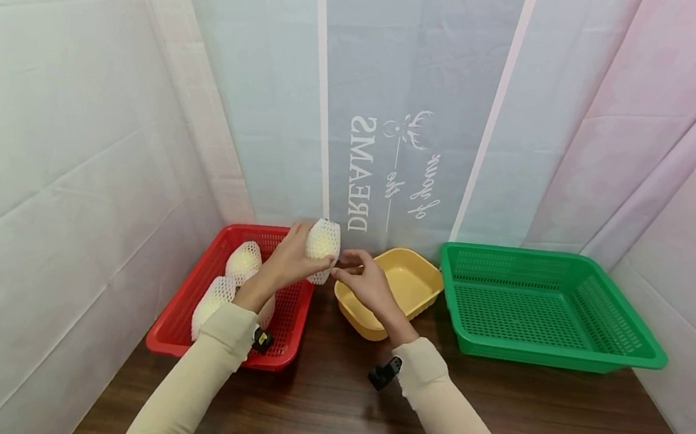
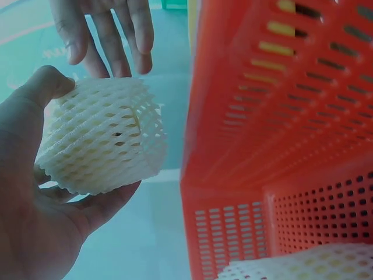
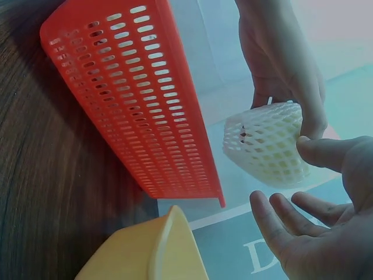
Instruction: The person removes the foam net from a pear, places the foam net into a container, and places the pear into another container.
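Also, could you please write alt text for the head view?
The left hand holds up a foam-netted fruit, with the right hand close beside it. On a brown wooden table, from left to right, stand a red basket with more netted fruits, a yellow basin and a green basket.

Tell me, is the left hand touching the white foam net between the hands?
Touching: the left wrist view shows the left hand gripping the white foam net between thumb and fingers.
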Tool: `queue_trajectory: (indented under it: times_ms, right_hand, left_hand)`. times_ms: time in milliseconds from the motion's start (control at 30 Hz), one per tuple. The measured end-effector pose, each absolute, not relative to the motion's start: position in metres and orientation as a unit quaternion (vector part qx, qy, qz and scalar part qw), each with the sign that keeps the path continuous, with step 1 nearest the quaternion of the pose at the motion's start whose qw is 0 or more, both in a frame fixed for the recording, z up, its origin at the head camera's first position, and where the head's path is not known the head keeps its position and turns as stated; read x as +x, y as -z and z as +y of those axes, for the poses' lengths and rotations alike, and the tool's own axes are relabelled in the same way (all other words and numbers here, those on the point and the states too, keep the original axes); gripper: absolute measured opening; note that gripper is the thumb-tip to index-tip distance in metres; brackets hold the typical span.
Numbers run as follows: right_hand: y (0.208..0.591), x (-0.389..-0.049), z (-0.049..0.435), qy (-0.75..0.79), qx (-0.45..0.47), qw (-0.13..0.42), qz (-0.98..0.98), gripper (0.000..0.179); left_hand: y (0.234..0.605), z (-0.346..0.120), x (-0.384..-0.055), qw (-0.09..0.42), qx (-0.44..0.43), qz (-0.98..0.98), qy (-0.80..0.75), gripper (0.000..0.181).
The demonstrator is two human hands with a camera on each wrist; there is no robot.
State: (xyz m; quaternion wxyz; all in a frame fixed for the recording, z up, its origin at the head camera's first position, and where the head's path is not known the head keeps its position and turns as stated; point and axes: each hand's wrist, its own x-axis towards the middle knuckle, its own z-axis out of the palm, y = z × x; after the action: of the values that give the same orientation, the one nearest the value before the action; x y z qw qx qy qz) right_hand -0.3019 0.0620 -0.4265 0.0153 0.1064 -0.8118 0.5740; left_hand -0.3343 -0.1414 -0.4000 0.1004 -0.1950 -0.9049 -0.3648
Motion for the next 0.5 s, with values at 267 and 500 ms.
queue_trajectory:
  times_ms: [267,500]
  right_hand:
    - [0.422,-0.301,0.072,-0.601,0.135,0.003,-0.788,0.051]
    - [0.418,-0.297,0.080,-0.600,0.156,0.014,-0.785,0.050]
  left_hand:
    - [0.395,-0.133,-0.326,0.115,-0.208,-0.897,0.372,0.078]
    - [0.392,-0.126,-0.319,0.114,-0.214,-0.891,0.384,0.079]
